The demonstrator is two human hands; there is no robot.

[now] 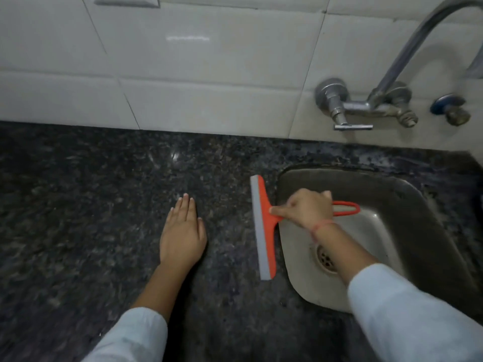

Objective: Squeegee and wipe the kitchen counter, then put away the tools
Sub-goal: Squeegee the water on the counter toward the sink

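Observation:
An orange squeegee (pixel 264 226) with a grey rubber blade lies on the dark speckled granite counter (pixel 91 192), its blade running front to back along the left rim of the sink. My right hand (pixel 305 209) is shut on its orange handle, whose looped end reaches out over the sink. My left hand (pixel 183 233) rests flat on the counter to the left of the squeegee, palm down, fingers together, holding nothing.
A steel sink (pixel 386 205) with a drain is set into the counter at the right. A wall-mounted tap (pixel 366 103) with a curved spout sits above it on the white tiled wall (pixel 183 74). A blue valve (pixel 447 105) is further right.

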